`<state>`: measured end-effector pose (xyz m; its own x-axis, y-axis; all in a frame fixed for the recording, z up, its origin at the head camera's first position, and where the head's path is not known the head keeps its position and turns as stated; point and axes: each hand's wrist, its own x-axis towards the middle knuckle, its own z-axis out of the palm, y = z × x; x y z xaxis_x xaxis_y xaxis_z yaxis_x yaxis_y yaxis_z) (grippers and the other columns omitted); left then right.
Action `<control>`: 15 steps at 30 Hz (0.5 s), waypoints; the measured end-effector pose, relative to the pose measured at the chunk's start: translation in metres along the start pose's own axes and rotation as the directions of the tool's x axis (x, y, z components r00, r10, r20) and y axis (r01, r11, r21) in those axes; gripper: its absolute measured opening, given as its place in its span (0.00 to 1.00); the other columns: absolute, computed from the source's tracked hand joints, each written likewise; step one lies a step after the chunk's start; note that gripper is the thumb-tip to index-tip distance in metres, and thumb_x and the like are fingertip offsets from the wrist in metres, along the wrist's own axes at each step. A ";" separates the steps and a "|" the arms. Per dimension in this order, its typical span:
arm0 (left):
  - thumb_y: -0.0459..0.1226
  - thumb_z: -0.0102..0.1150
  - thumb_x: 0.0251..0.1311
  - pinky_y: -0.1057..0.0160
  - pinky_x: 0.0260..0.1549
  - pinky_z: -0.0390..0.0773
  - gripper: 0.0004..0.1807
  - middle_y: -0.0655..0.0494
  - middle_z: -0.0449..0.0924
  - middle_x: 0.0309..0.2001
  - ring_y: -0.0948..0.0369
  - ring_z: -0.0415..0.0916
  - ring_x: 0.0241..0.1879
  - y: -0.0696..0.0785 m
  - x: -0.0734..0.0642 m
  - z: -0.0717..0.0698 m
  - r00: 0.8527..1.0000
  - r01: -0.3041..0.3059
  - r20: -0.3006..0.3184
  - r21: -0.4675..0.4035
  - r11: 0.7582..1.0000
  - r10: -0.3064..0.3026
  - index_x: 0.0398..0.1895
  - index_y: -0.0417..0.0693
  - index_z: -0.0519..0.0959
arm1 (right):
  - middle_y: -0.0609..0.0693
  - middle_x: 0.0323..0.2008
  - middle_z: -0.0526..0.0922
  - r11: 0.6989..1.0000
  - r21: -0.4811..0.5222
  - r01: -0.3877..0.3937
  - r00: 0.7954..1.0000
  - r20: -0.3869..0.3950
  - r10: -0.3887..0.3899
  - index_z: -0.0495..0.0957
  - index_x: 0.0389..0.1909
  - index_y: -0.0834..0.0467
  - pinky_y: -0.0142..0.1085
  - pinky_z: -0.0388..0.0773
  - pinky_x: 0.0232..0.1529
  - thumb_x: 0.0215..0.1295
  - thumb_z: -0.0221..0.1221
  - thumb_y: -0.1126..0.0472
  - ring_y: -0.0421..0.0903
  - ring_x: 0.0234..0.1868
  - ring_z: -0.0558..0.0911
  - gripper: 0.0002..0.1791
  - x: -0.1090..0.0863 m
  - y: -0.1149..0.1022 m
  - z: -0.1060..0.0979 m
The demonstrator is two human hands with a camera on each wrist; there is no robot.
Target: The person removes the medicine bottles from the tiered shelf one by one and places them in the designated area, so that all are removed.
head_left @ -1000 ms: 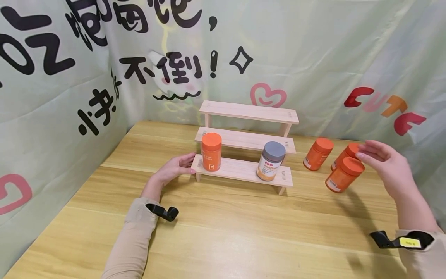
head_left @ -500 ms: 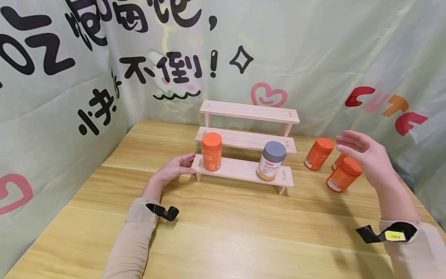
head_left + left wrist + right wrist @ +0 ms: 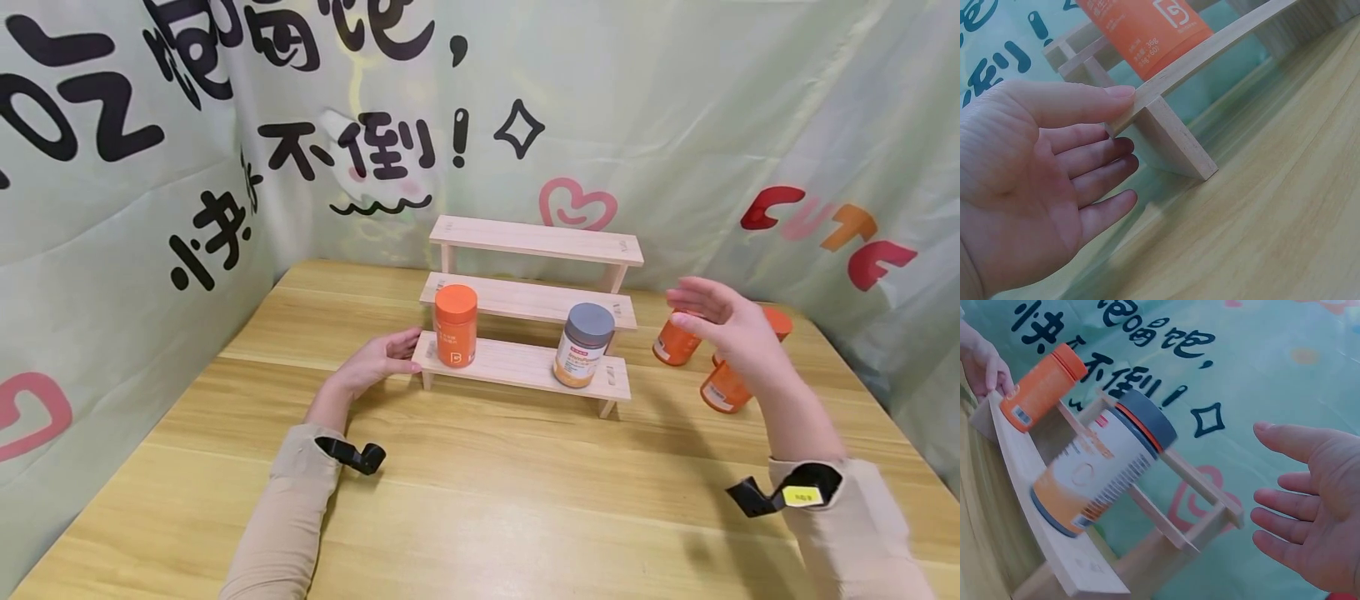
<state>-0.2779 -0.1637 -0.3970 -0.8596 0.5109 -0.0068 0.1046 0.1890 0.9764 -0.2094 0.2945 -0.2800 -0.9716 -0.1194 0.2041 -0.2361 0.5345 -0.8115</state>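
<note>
A three-step wooden display shelf (image 3: 517, 364) stands mid-table. My left hand (image 3: 375, 363) holds the left end of its lowest step, thumb (image 3: 1094, 103) along the board's edge and the other fingers beside and below it. On that step, an orange jar (image 3: 455, 329) stands upright at the left. Toward the right end is a white-and-orange jar (image 3: 577, 357) with a grey lid. My right hand (image 3: 723, 321) is raised over the orange jars at the right, fingers apart and nothing in it. It partly covers one orange jar (image 3: 672, 342) and overlaps a nearer one (image 3: 724, 389).
Another orange jar (image 3: 777, 322) shows behind the right hand. The two upper steps, including the top board (image 3: 536, 239), rise behind the jars on the shelf. A printed cloth backdrop (image 3: 675, 125) closes off the back and sides of the wooden table (image 3: 480, 500).
My right hand has swung left, from beside the far-right orange jars to over the leftmost of that group. The left hand and the shelf stay put.
</note>
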 end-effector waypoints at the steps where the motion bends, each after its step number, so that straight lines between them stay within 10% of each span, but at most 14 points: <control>1: 0.29 0.58 0.56 0.50 0.65 0.52 0.41 0.36 0.49 0.69 0.45 0.50 0.68 0.000 0.000 0.000 1.000 0.000 0.000 -0.001 1.000 0.000 0.70 0.31 0.48 | 0.42 0.55 0.73 1.000 0.002 0.005 1.000 0.011 -0.005 0.57 0.68 0.59 0.18 0.69 0.43 0.64 0.57 0.54 0.31 0.50 0.71 0.34 0.001 0.000 0.003; 15: 0.30 0.58 0.57 0.50 0.65 0.52 0.41 0.36 0.48 0.69 0.44 0.49 0.68 -0.001 0.001 0.000 1.000 -0.013 0.003 0.011 1.000 0.013 0.70 0.31 0.47 | 0.63 0.60 0.68 0.997 0.047 0.062 0.991 0.117 -0.067 0.57 0.66 0.64 0.21 0.72 0.46 0.63 0.59 0.58 0.50 0.57 0.72 0.34 0.003 -0.007 0.037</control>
<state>-0.2787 -0.1636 -0.3976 -0.8567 0.5158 0.0049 0.1208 0.1915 0.9740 -0.2111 0.2595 -0.2940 -0.9483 -0.2522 0.1927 -0.2964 0.4861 -0.8221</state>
